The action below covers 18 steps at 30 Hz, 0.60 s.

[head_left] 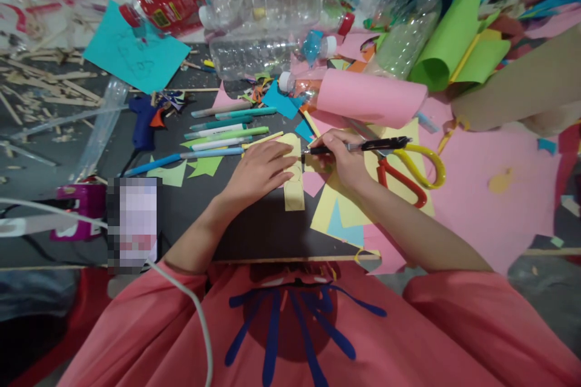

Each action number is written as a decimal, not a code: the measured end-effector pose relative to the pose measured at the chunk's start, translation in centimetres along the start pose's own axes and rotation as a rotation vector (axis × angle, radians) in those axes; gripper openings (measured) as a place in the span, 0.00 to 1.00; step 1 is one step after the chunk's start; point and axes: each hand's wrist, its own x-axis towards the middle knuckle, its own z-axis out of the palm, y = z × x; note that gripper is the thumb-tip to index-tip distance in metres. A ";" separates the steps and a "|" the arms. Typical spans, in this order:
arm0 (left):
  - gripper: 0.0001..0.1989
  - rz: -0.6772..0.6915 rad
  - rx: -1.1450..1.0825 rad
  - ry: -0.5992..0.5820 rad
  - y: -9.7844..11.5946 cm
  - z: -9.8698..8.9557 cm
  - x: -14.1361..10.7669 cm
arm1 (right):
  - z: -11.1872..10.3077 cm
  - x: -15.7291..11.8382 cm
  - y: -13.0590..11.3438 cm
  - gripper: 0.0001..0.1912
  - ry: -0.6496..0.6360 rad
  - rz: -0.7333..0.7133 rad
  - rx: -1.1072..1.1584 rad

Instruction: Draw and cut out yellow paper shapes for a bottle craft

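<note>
My left hand lies flat with its fingers stretched over a narrow strip of yellow paper, pressing it to the dark table. Faint rounded outlines show on the strip. In my right hand is a black pen, its tip at the strip's right edge, close to my left fingertips. Under my right wrist are sheets of yellow paper. Beside that wrist rest scissors with yellow and red handles, their blades partly hidden by the hand.
Several markers lie beyond my left hand, with a blue glue gun farther left. A phone sits near the left front edge, a white cable crossing my sleeve. Plastic bottles and a pink-wrapped bottle fill the back.
</note>
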 end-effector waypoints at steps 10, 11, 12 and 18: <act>0.31 -0.078 0.081 -0.035 -0.2 0.7 -0.1 | 0.1 -0.1 0.3 0.23 -0.122 0.010 -0.057; 0.32 -0.080 0.084 -0.038 -0.1 0.7 -0.1 | 0.2 -0.1 0.4 0.22 -0.153 0.000 -0.075; 0.32 -0.081 0.084 -0.041 -0.1 0.7 -0.1 | 0.2 -0.1 0.5 0.21 -0.191 -0.016 -0.102; 0.32 -0.095 0.055 -0.049 0.3 0.7 0.0 | 0.2 0.1 0.8 0.18 -0.312 -0.050 -0.233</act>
